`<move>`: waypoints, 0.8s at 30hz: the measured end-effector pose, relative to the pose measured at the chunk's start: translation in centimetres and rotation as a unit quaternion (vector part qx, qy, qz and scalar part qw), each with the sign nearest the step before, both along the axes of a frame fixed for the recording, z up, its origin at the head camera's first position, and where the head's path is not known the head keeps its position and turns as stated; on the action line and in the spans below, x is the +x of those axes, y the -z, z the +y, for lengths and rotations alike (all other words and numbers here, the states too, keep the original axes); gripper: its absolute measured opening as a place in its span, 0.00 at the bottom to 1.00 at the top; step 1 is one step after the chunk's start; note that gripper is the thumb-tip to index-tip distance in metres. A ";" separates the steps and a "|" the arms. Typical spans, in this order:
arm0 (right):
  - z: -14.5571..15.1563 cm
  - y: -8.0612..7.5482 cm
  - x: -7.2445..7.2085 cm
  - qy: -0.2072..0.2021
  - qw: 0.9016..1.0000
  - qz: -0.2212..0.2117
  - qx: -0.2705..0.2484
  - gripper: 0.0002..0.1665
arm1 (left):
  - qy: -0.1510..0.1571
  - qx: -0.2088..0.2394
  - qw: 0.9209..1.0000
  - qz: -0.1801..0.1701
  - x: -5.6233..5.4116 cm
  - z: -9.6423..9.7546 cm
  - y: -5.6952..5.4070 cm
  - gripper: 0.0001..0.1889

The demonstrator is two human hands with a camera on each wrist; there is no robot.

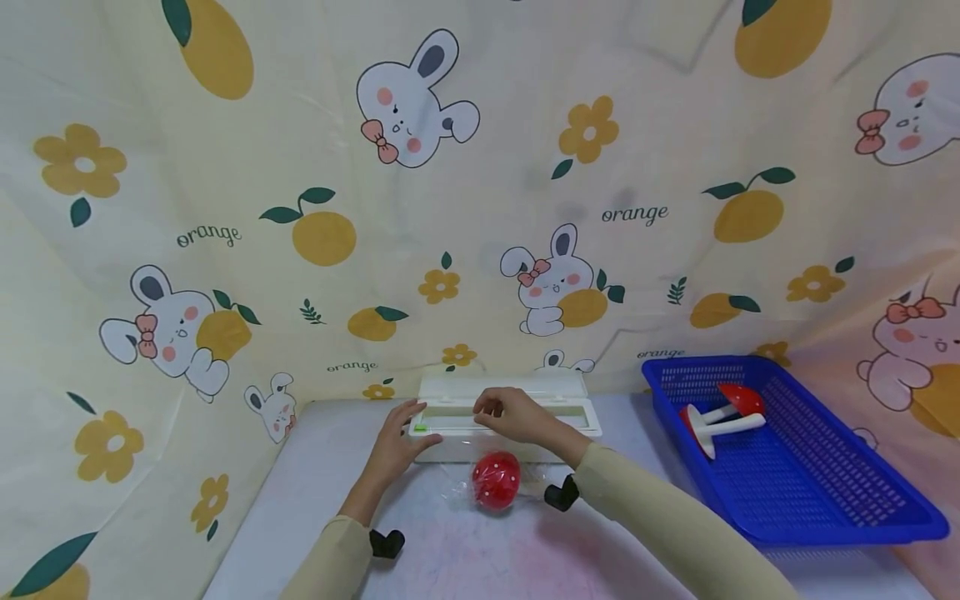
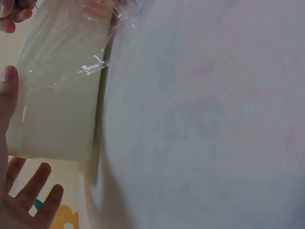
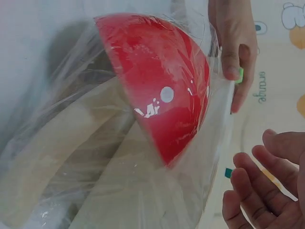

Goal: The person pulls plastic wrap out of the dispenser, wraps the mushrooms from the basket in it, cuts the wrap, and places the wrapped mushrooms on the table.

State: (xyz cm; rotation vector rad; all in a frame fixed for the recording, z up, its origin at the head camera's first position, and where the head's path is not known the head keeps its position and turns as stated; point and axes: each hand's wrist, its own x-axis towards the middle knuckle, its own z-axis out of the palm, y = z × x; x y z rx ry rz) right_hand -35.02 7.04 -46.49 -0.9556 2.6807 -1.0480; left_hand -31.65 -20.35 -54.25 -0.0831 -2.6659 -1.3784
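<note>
Left hand (image 1: 394,438), fingers spread, bracketed box (image 1: 453,451); right hand (image 1: 513,414), half-curled, looked empty. Mushroom (image 1: 496,481) nearside of both seemed light, slippery-wrapped; stem (image 3: 62,140) grip best.

Wall cloth (image 1: 465,200): printed word "orange" in dark, lower-case lettering, legible four times in the head view: left, slightly tilted; right of centre; low centre-left, smaller; low right, smaller. Right-wrist view: same word once, running vertically on the cloth. No brand, label or number legible.
</note>
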 end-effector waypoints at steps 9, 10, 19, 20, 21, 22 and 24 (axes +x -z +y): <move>-2.6 -0.3 -0.6 -0.024 1.000 0.015 0.008 0.11 | 0.011 0.027 0.999 -0.012 -0.1 -0.5 0.3 0.48; -2.9 -0.4 -0.7 -0.026 0.999 0.017 0.009 0.11 | 0.013 0.030 0.999 -0.011 -0.1 -0.5 0.4 0.48; -5.1 -0.4 -0.9 -0.029 0.999 0.000 0.017 0.13 | 0.017 0.046 0.999 -0.010 -0.2 -0.5 0.7 0.49; -5.3 -0.4 -0.9 -0.029 0.999 -0.005 0.014 0.13 | 0.017 0.048 0.999 -0.011 -0.2 -0.5 0.7 0.49; -5.5 -0.3 -1.0 -0.028 0.999 -0.009 0.012 0.12 | 0.019 0.051 0.998 -0.011 -0.2 -0.6 0.7 0.49; -5.6 -0.3 -1.0 -0.030 0.999 -0.013 0.007 0.12 | 0.020 0.055 0.998 -0.012 -0.1 -0.6 0.7 0.49; -5.9 -0.1 -1.2 -0.035 0.999 -0.018 -0.001 0.12 | 0.024 0.063 0.998 -0.012 -0.1 -0.7 0.8 0.49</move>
